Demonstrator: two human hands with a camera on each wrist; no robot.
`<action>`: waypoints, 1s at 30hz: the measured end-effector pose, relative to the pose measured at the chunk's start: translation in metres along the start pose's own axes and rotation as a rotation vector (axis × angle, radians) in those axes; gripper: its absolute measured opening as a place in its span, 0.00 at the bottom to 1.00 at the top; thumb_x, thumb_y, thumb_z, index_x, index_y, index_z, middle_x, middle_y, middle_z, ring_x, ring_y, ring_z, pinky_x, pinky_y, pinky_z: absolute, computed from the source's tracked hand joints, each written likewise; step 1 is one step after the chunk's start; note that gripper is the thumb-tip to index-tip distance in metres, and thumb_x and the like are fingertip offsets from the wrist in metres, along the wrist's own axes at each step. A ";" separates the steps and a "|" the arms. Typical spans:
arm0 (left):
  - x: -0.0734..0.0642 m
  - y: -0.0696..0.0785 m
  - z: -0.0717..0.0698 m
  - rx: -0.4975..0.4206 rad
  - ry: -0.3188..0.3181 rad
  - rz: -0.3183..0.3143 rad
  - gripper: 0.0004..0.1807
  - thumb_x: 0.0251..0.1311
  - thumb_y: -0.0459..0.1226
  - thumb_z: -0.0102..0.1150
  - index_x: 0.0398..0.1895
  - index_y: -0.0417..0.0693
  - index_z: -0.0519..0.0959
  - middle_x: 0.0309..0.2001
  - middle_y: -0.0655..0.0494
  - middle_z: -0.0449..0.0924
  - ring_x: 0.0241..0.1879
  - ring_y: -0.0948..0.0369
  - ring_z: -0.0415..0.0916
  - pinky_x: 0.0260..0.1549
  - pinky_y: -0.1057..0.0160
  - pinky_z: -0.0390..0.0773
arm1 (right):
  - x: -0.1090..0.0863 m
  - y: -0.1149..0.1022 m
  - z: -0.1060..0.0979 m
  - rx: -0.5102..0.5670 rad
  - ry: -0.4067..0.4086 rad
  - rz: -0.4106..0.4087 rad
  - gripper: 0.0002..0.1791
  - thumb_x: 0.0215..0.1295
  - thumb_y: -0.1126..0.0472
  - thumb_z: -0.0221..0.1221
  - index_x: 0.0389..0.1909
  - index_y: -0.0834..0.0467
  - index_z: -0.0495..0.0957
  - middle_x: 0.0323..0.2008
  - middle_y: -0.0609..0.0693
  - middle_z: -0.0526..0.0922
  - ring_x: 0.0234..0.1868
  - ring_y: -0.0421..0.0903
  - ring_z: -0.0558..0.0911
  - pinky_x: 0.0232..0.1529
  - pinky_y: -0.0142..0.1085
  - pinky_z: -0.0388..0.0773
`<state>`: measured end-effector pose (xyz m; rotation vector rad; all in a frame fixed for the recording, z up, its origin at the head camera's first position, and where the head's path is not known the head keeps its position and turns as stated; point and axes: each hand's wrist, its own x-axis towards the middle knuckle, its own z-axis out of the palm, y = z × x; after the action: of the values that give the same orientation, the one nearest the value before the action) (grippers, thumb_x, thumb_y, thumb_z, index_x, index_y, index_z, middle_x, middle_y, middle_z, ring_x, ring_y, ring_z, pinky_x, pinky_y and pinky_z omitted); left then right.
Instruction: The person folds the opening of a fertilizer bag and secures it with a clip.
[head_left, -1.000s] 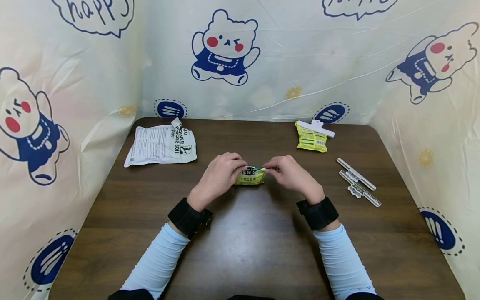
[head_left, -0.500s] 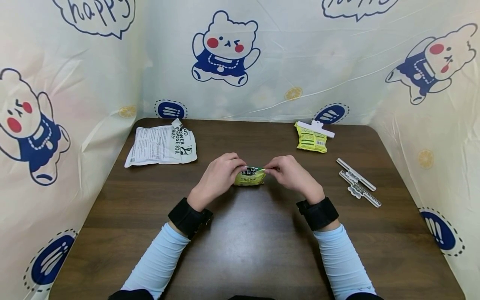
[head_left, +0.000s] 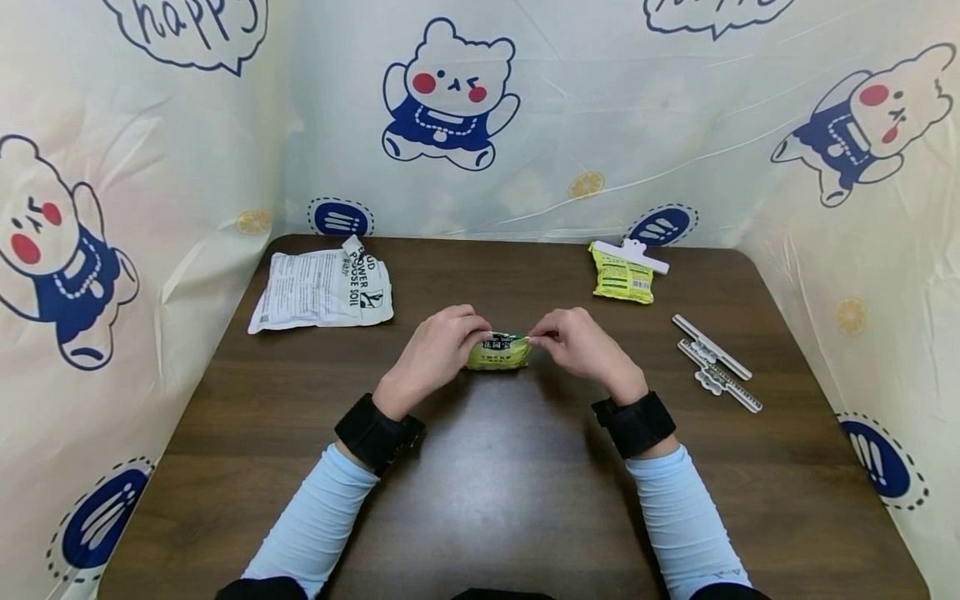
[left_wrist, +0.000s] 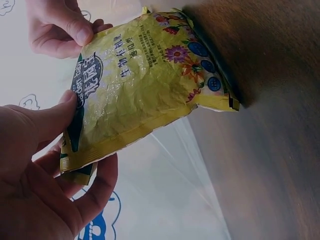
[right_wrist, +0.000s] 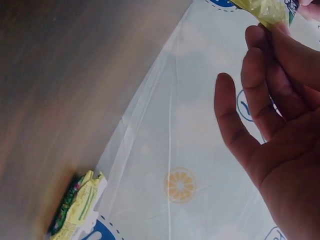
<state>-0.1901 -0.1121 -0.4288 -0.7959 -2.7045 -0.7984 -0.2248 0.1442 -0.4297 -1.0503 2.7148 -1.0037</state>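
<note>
A small yellow-green fertilizer packet [head_left: 498, 353] stands upright on the table between both hands. In the left wrist view the packet [left_wrist: 135, 85] shows printed flowers and a dark band, and its top edge looks folded over. My left hand [head_left: 438, 350] pinches the top edge at the left corner, thumb on the near face and fingers behind. The right hand [head_left: 581, 346] pinches the opposite top corner between thumb and index finger. In the right wrist view the other fingers of that right hand [right_wrist: 280, 105] spread loosely away from the packet.
A white soil bag [head_left: 322, 290] lies at the back left of the table [head_left: 480, 500]. At the back right stands another yellow packet [head_left: 624, 277] with a white sealing clip [head_left: 633, 255] across its top. Two more white clips [head_left: 716, 367] lie to the right.
</note>
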 end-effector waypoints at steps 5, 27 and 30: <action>0.000 0.000 0.001 -0.002 0.001 -0.003 0.06 0.72 0.37 0.65 0.40 0.45 0.89 0.34 0.53 0.83 0.34 0.58 0.79 0.36 0.54 0.84 | 0.000 0.001 0.002 0.016 0.024 -0.013 0.05 0.69 0.68 0.67 0.38 0.62 0.91 0.34 0.57 0.91 0.34 0.49 0.86 0.37 0.48 0.87; -0.001 -0.012 -0.005 0.000 0.015 0.045 0.08 0.70 0.38 0.67 0.47 0.47 0.89 0.40 0.53 0.88 0.40 0.56 0.82 0.40 0.51 0.85 | 0.003 0.001 0.012 0.112 0.085 -0.039 0.05 0.67 0.69 0.68 0.41 0.62 0.91 0.36 0.58 0.93 0.36 0.56 0.90 0.36 0.50 0.88; 0.000 -0.015 -0.008 0.027 0.013 0.044 0.06 0.68 0.39 0.69 0.43 0.48 0.90 0.37 0.55 0.89 0.39 0.56 0.81 0.38 0.51 0.85 | 0.003 0.001 0.012 0.113 0.090 -0.041 0.04 0.67 0.69 0.68 0.39 0.62 0.91 0.35 0.58 0.93 0.35 0.57 0.90 0.36 0.50 0.88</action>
<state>-0.1976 -0.1274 -0.4288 -0.8381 -2.6703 -0.7538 -0.2245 0.1364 -0.4397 -1.0710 2.6790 -1.2238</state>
